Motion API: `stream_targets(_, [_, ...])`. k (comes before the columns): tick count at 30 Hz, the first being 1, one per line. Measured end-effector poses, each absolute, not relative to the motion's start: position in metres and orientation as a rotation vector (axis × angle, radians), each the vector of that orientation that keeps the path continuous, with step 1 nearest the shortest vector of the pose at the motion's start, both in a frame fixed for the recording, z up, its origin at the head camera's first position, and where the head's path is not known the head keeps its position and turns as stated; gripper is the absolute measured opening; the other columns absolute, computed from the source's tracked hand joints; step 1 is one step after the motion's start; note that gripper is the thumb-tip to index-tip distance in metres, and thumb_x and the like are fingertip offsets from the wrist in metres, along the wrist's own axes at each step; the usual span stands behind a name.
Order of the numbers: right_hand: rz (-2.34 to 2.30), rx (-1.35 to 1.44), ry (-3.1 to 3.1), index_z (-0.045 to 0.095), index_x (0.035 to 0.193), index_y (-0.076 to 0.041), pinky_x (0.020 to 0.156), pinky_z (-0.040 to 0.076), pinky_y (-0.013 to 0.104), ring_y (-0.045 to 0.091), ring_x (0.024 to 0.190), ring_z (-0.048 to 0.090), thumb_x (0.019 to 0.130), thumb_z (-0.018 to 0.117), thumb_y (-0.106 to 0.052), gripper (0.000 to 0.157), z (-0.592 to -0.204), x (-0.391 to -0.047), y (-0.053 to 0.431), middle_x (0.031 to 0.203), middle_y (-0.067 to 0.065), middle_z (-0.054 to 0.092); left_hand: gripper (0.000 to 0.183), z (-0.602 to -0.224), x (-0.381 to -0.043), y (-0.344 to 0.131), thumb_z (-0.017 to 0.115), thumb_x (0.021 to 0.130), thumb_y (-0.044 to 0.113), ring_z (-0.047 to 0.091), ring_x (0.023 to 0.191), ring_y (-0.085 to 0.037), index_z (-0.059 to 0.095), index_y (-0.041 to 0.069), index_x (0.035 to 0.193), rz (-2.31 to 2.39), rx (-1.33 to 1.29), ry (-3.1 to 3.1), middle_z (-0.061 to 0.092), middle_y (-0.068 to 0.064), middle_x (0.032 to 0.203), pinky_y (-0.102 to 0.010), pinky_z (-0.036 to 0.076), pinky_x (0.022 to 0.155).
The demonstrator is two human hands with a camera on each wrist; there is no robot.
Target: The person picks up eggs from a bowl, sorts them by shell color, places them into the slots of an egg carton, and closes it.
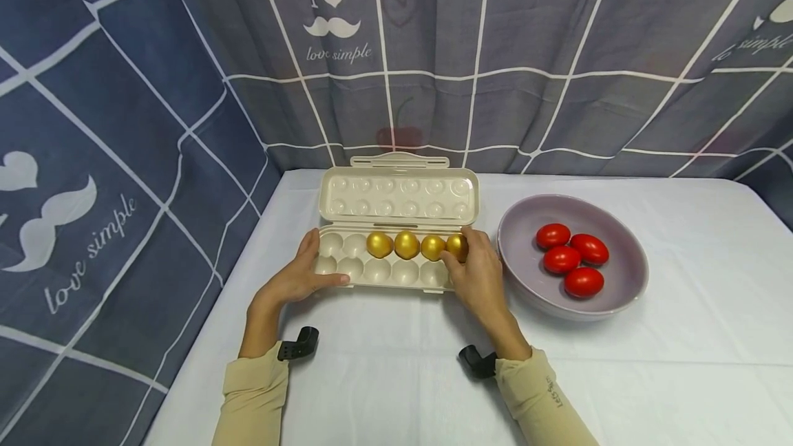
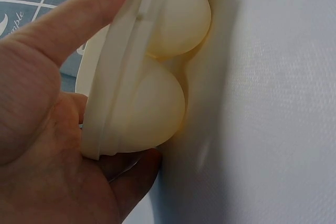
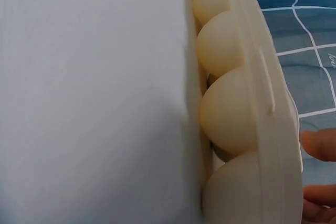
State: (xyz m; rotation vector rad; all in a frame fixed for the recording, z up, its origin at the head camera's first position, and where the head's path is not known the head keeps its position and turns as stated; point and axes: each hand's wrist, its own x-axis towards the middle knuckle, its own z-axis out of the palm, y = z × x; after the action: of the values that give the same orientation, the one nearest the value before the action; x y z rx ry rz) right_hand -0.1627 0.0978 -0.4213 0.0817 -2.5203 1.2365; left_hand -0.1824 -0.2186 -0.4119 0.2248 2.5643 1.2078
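A cream plastic egg box [image 1: 399, 195] lies on the table with its lid folded back. Several golden eggs stand in its back row, and empty cups fill the left end and the visible front row. My left hand [image 1: 296, 277] grips the left end, thumb along the front rim and, in the left wrist view, fingers [image 2: 139, 182] under the end cup. At the right end, my right hand [image 1: 480, 277] pinches the rightmost golden egg [image 1: 457, 246] between thumb and fingers. The right wrist view shows only fingertips [image 3: 320, 145] beyond the box wall; the egg is hidden there.
To the right of the box stands a mauve bowl [image 1: 517, 243] with several red eggs [image 1: 584, 282] in it. A white cloth [image 1: 384, 363] covers the table. Dark checked curtains [image 1: 434, 33] hang behind and on the left.
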Motion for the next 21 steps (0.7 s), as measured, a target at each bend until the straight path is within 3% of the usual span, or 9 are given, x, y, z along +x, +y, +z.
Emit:
stream_targets(7, [1.395,0.007,-2.411,0.056,0.127,0.012,0.095,0.044,0.048,0.037,0.111,0.057,0.090,0.073,-0.015,0.050,-0.4220,-0.1628,0.0957,0.122,0.026,0.058,0.122,-0.4116,-0.1820,-0.2191,0.080,0.081,0.036,-0.014,0.146,-0.039,-0.010,-0.007,0.152,1.198,0.216,2.561,-0.016,-0.025,0.160,-0.059,-0.001,0.114])
stream_targets(13, [1.442,0.015,-2.286,0.059,0.126,0.011,0.100,0.041,0.047,0.037,0.116,0.057,0.089,0.071,-0.011,0.045,-0.4258,-0.1646,0.0943,0.122,0.024,0.062,0.123,-0.4123,-0.1828,-0.2187,0.080,0.081,0.037,-0.014,0.146,-0.040,-0.010,-0.007,0.153,1.193,0.222,2.563,-0.016,-0.025,0.160,-0.060,-0.001,0.114])
stream_targets(21, [1.402,0.042,-2.345,0.061,0.124,0.009,0.096,0.044,0.047,0.038,0.113,0.059,0.088,0.073,-0.010,0.043,-0.4243,-0.1632,0.0939,0.122,0.024,0.063,0.122,-0.4124,-0.1835,-0.2188,0.079,0.081,0.038,-0.013,0.146,-0.040,-0.009,-0.007,0.153,1.175,0.223,2.571,-0.016,-0.025,0.160,-0.060,0.000,0.114])
